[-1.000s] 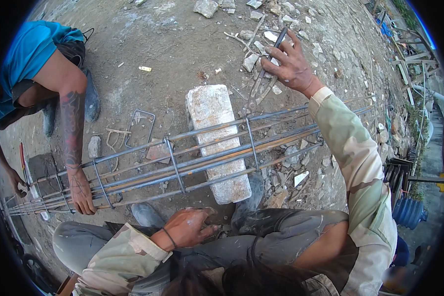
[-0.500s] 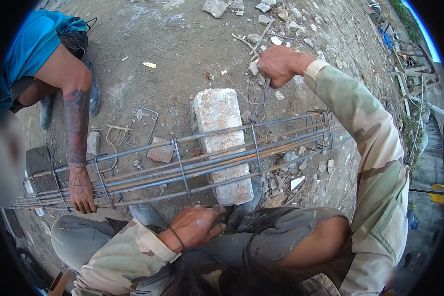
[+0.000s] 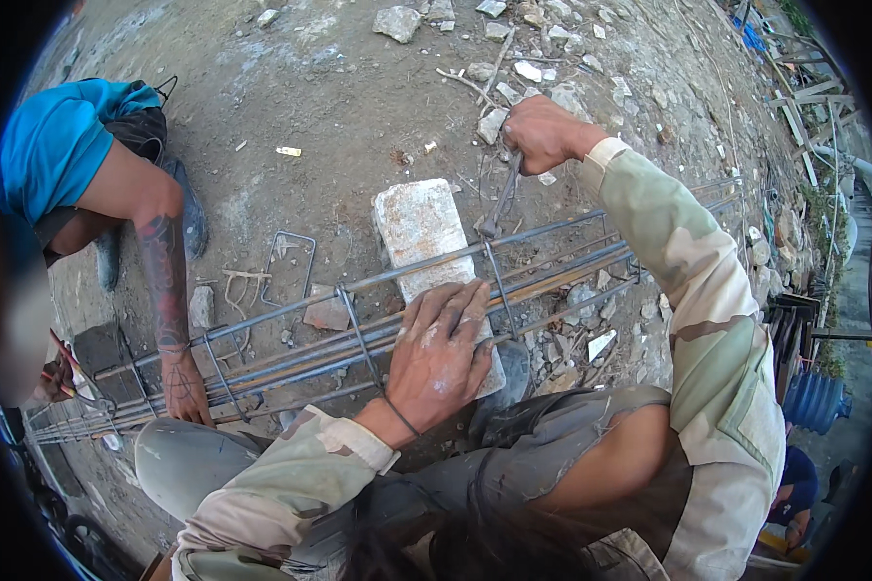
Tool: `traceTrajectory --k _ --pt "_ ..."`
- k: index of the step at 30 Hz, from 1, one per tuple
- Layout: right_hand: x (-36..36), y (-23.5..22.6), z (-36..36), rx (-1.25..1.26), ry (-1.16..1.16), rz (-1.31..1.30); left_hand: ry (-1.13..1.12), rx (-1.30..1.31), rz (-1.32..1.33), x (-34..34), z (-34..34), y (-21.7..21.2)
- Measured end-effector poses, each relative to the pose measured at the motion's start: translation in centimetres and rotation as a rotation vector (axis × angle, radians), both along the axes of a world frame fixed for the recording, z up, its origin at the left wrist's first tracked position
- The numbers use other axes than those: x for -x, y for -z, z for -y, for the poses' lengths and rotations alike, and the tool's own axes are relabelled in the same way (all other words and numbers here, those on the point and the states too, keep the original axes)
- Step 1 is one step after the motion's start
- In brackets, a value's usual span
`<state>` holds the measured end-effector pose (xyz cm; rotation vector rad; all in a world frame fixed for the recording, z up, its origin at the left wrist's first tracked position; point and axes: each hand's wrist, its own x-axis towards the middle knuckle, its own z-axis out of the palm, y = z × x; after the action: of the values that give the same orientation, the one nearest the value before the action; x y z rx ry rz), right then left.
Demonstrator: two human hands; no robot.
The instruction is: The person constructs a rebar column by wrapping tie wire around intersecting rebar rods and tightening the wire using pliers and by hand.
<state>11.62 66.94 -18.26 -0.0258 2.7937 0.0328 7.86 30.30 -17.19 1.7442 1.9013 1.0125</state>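
Forward from the lap since earlier, the left hand (image 3: 439,353) lies open over the rebar cage (image 3: 552,276), which crosses a pale block (image 3: 419,221); the right hand (image 3: 545,134) grips pincers (image 3: 501,200) near the far bar (image 3: 550,227): best kept square, bars steady

No lettering, label, number or sign can be read anywhere in view — the pincers (image 3: 499,201) and the blue plastic bottle (image 3: 816,401) show no legible marks. The pale yellowish scrap (image 3: 289,151) on the ground (image 3: 329,116) is too small to tell — any print there stays unreadable.
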Motion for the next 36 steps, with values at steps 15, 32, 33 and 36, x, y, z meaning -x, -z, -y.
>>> traceTrajectory --k 15,32,33,36 --pt "-0.4 -0.5 -0.5 -0.07 -0.055 0.008 -0.21 0.045 -0.131 -5.5 -3.8 4.7" --pt "-5.6 -0.6 -0.2 0.036 0.136 0.182 -0.237 -0.011 -0.198 -5.6 -3.9 5.1" --pt "-5.1 -1.0 0.0 0.051 0.154 0.104 -0.234 -0.024 -0.193 -5.4 -3.6 4.9" --pt "-4.1 -2.4 0.6 -0.008 0.1 0.056 -0.242 -0.014 -0.194 -5.2 -3.5 5.0"
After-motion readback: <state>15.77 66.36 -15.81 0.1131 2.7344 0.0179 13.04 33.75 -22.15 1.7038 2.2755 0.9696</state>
